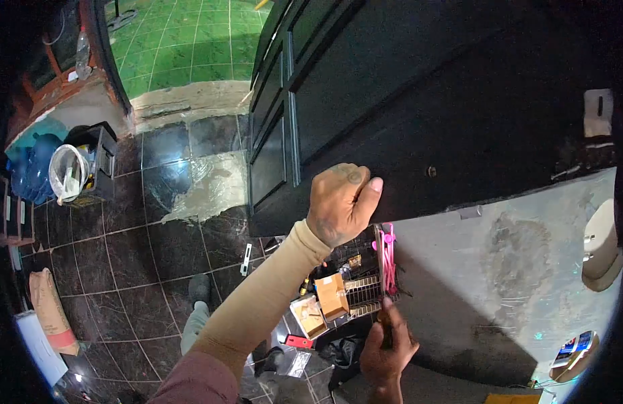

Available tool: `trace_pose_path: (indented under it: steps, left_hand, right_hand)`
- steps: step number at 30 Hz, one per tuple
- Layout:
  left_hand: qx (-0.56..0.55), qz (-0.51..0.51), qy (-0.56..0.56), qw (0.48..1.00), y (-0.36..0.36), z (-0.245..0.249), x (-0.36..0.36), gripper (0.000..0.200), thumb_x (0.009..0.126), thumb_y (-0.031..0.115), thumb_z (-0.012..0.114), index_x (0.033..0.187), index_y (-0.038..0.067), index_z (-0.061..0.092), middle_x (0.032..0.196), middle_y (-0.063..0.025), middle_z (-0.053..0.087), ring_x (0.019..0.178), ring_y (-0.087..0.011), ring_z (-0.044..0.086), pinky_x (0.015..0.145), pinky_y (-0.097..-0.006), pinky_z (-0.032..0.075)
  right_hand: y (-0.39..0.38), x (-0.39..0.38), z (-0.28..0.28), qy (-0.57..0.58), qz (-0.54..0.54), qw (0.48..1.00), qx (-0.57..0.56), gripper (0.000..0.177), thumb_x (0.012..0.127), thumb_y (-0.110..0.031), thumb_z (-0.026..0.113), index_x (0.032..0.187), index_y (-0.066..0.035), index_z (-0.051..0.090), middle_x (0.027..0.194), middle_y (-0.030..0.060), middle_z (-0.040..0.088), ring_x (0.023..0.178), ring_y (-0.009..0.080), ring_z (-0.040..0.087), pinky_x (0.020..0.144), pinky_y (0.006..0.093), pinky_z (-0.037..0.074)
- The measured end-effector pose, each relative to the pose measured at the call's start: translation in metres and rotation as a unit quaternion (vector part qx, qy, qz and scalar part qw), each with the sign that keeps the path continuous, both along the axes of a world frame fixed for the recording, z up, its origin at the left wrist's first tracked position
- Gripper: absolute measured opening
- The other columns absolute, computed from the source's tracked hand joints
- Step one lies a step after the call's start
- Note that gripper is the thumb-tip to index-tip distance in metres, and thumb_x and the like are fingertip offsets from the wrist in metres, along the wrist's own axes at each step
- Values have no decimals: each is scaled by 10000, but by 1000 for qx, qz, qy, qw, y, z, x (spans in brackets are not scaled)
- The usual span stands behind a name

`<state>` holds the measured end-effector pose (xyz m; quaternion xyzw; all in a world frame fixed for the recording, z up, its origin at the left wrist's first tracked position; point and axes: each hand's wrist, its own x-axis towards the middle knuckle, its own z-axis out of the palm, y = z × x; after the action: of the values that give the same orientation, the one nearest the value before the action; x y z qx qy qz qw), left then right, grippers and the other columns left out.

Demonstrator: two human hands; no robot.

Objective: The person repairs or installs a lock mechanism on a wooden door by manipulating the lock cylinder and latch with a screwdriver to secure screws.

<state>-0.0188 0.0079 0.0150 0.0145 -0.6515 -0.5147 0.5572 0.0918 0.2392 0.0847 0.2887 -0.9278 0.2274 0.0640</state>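
My left hand (341,204) is closed in a fist against the black panelled surface (405,121), its thumb on the right side. Whatever its fingers may grip is hidden. Lower down, my right hand (390,350) is wrapped round the dark handle of a long thin tool (382,269), which points up toward the lower edge of the black surface. Pink hangers (390,252) hang just beside the tool's shaft. A small brown metal piece (430,172) sits on the black surface, to the right of my left hand.
Open cardboard boxes (331,296) and a red item (299,342) lie below my left hand. A white bucket (69,173) and dark crate (105,161) stand at left, above a paper sack (53,310). The grey wall (453,269) at right has a round opening (572,357).
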Motion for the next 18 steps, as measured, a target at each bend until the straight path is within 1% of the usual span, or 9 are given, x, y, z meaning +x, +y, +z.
trace_pose_path:
  steps: [1, 2, 4, 5, 6, 8, 14, 17, 18]
  left_hand:
    - [6, -9, -12, 1000, 2, -1, 1, 342, 951, 133, 576, 659, 28, 432, 583, -117, 371, 501, -293, 402, 499, -411, 309]
    - [-5, -3, 4, 1000, 1, -3, -2, 331, 944, 138, 592, 660, 30, 462, 559, -103, 387, 475, -272, 416, 479, -399, 323]
    - [-22, 8, 38, 999, -2, -8, -7, 310, 931, 149, 623, 660, 35, 524, 512, -74, 419, 423, -231, 444, 439, -376, 353]
    - [-25, -1, 42, 999, -3, -9, -7, 313, 923, 142, 628, 649, 50, 509, 511, -69, 411, 417, -232, 439, 435, -372, 348]
    - [-23, -3, 49, 999, -3, -10, -8, 314, 921, 143, 630, 647, 51, 508, 509, -67, 406, 416, -233, 438, 436, -372, 348]
    - [-23, -3, 59, 998, -5, -11, -11, 316, 916, 145, 636, 643, 53, 507, 505, -63, 395, 414, -235, 436, 436, -371, 349]
    - [-28, -3, 76, 997, -9, -15, -12, 293, 902, 146, 657, 660, 67, 512, 516, -46, 385, 414, -213, 423, 432, -358, 338]
    - [-24, 1, 86, 996, -8, -17, -13, 328, 916, 161, 650, 638, 76, 498, 510, -32, 380, 404, -182, 397, 417, -345, 317]
    - [-20, 3, 86, 996, -7, -17, -13, 334, 919, 164, 648, 634, 77, 496, 507, -31, 378, 401, -180, 395, 416, -344, 316]
  right_hand:
    - [-1, 3, 0, -9, -12, 1000, -3, 425, 834, 6, 585, 1258, 21, 614, 822, 181, 670, 692, 275, 675, 654, 372, 555]
    - [-2, 1, -3, -12, -19, 1000, -8, 424, 834, 5, 587, 1257, 27, 612, 818, 178, 667, 690, 266, 676, 650, 373, 554]
    - [8, -2, -9, 16, 20, 1000, 4, 446, 898, -75, 575, 1339, -11, 555, 835, 141, 646, 645, 180, 618, 614, 302, 527]
    - [13, -2, -12, 29, 40, 999, 13, 460, 930, -115, 568, 1380, -30, 526, 843, 122, 635, 622, 137, 589, 597, 267, 514]
    - [17, 5, -12, -36, -13, 999, -11, 436, 954, -185, 575, 1366, -44, 555, 1001, 136, 632, 799, 184, 603, 711, 335, 519]
    - [22, 19, -12, -168, -114, 977, -61, 421, 1003, -325, 588, 1339, -72, 612, 1317, 164, 625, 1152, 276, 630, 939, 472, 529]
    - [30, 14, -20, -142, -1, 979, -147, 350, 960, -111, 645, 1306, -55, 628, 1337, 171, 612, 1142, 256, 642, 891, 385, 553]
    - [50, 20, -35, -112, -12, 983, -145, 355, 936, -129, 689, 1281, -60, 643, 1296, 176, 641, 1115, 246, 658, 868, 378, 554]
    - [45, 20, -30, -73, -12, 995, -72, 349, 935, -120, 690, 1275, -61, 646, 1268, 175, 655, 1086, 238, 667, 856, 374, 555]
